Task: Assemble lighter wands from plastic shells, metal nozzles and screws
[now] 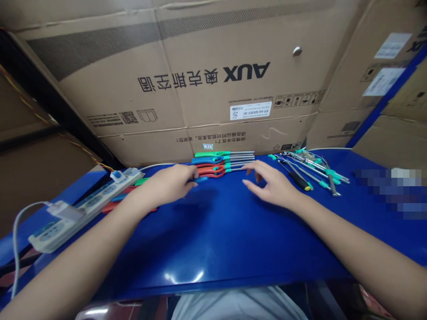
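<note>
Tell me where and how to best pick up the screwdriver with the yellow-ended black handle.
Grip the screwdriver by its black handle, probably from the near side with the right hand. That thick part points toward you and to your right, yellow end outermost, while the thin shaft slants back beside the loose metal rods, where a grip might snag.

Near tabletop offers passage; lighters (cardboard behind) block the back, power strip left.
</note>
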### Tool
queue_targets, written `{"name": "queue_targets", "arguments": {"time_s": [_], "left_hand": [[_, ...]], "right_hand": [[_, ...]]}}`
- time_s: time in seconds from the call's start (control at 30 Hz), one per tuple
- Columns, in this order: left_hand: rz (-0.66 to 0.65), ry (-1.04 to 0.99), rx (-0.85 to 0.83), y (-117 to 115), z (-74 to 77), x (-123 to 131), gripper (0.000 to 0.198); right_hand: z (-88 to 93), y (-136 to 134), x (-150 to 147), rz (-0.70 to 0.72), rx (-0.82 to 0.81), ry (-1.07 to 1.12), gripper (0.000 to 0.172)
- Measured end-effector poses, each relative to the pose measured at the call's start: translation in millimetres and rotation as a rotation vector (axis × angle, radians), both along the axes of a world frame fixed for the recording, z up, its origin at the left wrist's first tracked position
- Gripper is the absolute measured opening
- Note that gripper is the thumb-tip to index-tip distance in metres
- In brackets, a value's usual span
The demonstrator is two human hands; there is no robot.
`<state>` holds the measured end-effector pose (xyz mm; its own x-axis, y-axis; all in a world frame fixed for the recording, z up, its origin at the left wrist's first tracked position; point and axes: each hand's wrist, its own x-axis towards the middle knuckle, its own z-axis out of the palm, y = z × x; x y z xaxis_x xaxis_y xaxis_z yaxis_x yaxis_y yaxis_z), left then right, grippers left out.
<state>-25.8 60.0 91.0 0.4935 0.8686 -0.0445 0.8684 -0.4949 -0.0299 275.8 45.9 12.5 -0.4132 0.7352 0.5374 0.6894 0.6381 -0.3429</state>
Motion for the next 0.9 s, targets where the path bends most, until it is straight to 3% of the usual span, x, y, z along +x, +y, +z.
{"name": "queue_targets", "arguments": {"time_s": [0.1, 0.23, 0.4, 0.5, 0.67, 0.8, 0.9], "left_hand": [[-0.143, -0.114, -0.101, -21.6, -5.6, 29.6, 0.013], [-0.298, -0.339, -0.317, -31.1, -19.7, 56.7, 0.007], [-0.259, -0.659, -0.619, -12.6, -39.8, 69.4, 0.016], [-0.219, -0.714, -0.788, 0.2, -51.8, 71.3, 0.020], [-0.098, -0.714, -0.624, 4.7, -66.0, 66.5, 0.033], [-0.104, -0.593, -0.408, -9.5, -66.7, 50.2, 0.045], [-0.141, -0.495, -0.313, -27.4, -65.9, 34.0, 0.067]], "right_hand": [[-2.6, -10.3, -11.2, 0.243, -0.045, 0.039, 0.050], [-0.4, -17.4, -17.4, 0.362, -0.135, 0.024, 0.032], [4.5, -15.2, -14.2, 0.243, -0.405, 0.058, 0.034], [2.5, -9.8, -12.6, 0.197, -0.598, 0.127, 0.039], [-7.2, 3.1, -12.4, 0.074, -1.023, 0.198, 0.052], [-9.5, 8.8, -7.8, -0.027, -1.056, 0.242, 0.055], [-5.5, 8.3, -1.2, 0.049, -1.032, 0.281, 0.048]]}}
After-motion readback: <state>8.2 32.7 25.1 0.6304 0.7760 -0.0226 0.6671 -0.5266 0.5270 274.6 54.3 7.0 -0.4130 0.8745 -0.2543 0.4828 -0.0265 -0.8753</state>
